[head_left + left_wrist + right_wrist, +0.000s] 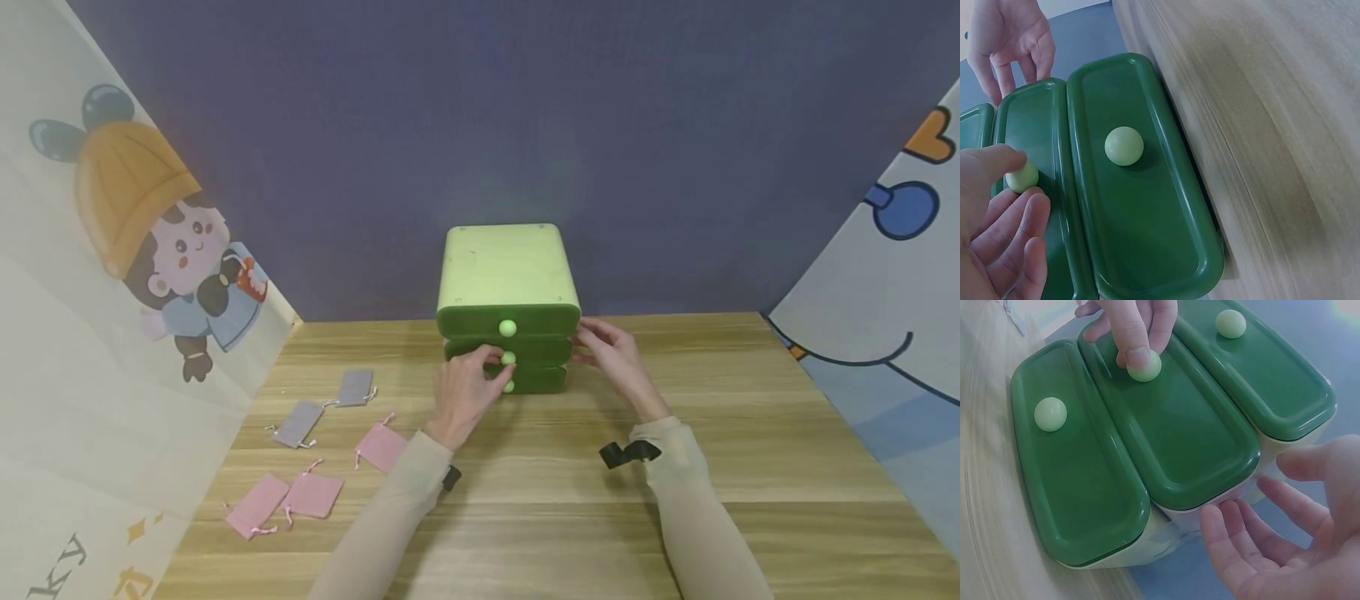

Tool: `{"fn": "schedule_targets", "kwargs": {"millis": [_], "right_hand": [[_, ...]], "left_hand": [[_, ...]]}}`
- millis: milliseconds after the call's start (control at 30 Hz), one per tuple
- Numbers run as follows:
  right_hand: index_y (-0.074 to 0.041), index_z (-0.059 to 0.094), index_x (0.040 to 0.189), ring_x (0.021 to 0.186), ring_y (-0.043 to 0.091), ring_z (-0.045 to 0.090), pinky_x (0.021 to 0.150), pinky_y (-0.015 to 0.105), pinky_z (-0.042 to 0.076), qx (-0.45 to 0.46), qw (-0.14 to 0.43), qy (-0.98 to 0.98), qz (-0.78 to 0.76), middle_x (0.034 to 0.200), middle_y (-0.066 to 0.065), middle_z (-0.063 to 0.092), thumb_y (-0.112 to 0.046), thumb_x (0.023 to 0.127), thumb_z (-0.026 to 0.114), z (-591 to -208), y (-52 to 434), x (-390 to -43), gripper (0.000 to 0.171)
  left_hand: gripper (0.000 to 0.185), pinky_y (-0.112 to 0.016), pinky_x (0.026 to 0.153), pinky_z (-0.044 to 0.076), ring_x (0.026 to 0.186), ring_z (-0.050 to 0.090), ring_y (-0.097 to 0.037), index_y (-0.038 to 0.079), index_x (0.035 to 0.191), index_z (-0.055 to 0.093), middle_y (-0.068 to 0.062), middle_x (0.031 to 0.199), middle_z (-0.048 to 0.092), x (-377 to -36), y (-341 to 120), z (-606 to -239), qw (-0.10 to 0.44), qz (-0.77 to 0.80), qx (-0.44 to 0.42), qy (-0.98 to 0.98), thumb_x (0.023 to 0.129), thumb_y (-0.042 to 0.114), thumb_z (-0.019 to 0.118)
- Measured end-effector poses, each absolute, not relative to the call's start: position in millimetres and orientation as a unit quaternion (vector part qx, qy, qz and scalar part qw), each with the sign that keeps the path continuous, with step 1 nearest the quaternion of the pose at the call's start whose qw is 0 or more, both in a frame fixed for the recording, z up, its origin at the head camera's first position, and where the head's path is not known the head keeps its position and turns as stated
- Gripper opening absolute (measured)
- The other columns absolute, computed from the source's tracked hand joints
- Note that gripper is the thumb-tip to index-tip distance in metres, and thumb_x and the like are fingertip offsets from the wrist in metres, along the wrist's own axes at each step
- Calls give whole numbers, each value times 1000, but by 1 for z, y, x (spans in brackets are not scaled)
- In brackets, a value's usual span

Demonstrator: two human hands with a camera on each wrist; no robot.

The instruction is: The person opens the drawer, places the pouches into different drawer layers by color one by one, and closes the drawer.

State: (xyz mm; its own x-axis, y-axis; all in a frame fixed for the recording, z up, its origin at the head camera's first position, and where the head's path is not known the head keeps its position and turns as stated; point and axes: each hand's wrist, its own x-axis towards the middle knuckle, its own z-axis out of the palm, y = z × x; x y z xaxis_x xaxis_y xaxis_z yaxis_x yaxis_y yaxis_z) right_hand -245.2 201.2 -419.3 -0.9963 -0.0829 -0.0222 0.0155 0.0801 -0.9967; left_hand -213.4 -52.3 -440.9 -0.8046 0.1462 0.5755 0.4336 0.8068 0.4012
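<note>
A small cabinet [504,262] with a pale green shell and three dark green drawer fronts stands against the back wall. Its middle drawer [1191,437] has a round pale green knob [1022,178], which my left hand [463,396] pinches between thumb and fingers. At the cabinet's right side is my right hand [618,362], fingers lightly bent and touching or close to the side of the middle drawer. The bottom drawer [1141,212] and top drawer [472,322] have similar knobs. How far the middle drawer is pulled out is hard to tell.
On the table's left lie two grey drawstring pouches [298,423] and three pink ones [315,495]. The nearest pink pouch [381,447] to my left forearm is partly covered by the sleeve. A dark blue wall [675,150] rises behind; printed panels flank the wooden table [555,517].
</note>
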Motion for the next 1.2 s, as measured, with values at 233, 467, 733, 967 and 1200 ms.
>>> {"fn": "schedule_targets", "kwargs": {"millis": [233, 467, 733, 967, 1200], "right_hand": [[3, 51, 153, 108, 2, 64, 105, 34, 58, -23, 39, 736, -675, 132, 7, 63, -20, 111, 56, -419, 202, -246, 48], [3, 51, 153, 108, 3, 64, 104, 33, 59, -24, 39, 735, -676, 134, 10, 62, -18, 111, 56, -419, 202, -247, 47], [5, 50, 153, 106, 1, 64, 105, 35, 58, -27, 38, 736, -676, 124, 0, 64, -17, 111, 55, -420, 203, -246, 47], [5, 50, 153, 106, 0, 64, 105, 36, 58, -30, 38, 735, -677, 123, -2, 64, -18, 111, 56, -420, 203, -246, 48], [6, 50, 152, 105, 0, 65, 101, 31, 60, -32, 35, 732, -679, 117, -6, 65, -17, 111, 56, -420, 203, -246, 47]], "left_hand": [[23, -14, 44, 35, 60, 74, -8, 13, 103, 80, 0, 93, 84, -214, -52, -441, 268, -274, -159, -910, 91, 32, 86], [23, -14, 44, 35, 59, 73, -7, 14, 102, 80, 0, 92, 84, -214, -52, -440, 274, -268, -163, -909, 90, 32, 86], [22, -14, 46, 36, 59, 73, -6, 15, 102, 81, 2, 92, 84, -212, -52, -440, 270, -265, -164, -911, 90, 33, 86], [22, -15, 48, 38, 59, 73, -6, 14, 102, 81, 1, 92, 84, -212, -52, -440, 266, -270, -163, -911, 90, 32, 85], [22, -14, 48, 38, 59, 73, -8, 13, 102, 81, 0, 92, 84, -212, -51, -440, 269, -273, -164, -909, 90, 31, 85]]}}
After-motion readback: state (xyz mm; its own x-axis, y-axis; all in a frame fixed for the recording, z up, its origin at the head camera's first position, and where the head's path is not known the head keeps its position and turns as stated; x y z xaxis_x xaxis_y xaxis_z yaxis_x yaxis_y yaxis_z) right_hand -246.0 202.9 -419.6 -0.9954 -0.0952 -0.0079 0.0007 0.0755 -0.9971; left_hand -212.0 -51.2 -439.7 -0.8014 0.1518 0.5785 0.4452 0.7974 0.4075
